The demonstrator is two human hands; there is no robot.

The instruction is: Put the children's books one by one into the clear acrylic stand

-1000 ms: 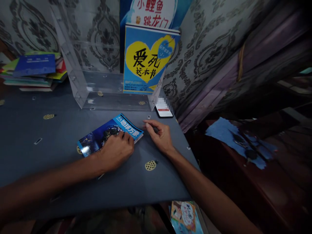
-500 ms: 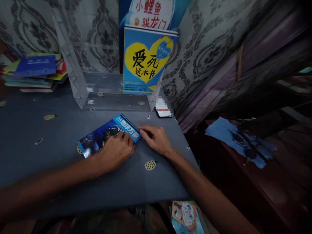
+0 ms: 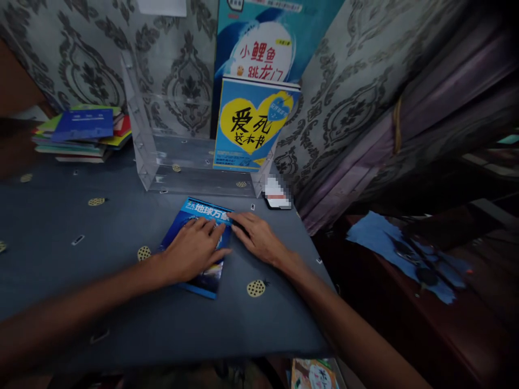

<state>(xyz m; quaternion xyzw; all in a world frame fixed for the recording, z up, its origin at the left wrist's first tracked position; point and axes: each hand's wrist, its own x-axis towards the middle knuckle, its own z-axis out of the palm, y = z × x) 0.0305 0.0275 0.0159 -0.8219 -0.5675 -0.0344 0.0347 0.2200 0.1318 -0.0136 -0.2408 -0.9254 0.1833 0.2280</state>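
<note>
The hands lie on either side of the same small blue book: the left hand (image 3: 193, 247) rests palm down over the middle of the cover, fingers fanned and thumb stuck out past the right edge, while the right hand (image 3: 259, 237) has its fingertips at the upper right edge, fingers close together and lightly bent. Whether those fingertips pinch the book or merely press on it, I cannot tell. The blue book (image 3: 207, 280) lies flat on the tabletop (image 3: 121, 227), in front of the clear stand (image 3: 203, 182) and apart from it. Its long axis runs away from the person, toward the stand, with the top leaning slightly right; the title end is the far one. The left hand is the nearer, being on the cover itself; for the right hand, the book lies just to its left.

Compared with half a second ago, the book is turned: it then lay slantwise, title band at its right end. The left hand, curled then, is now flattened and spread. The right hand is again at the book's edge.
</note>
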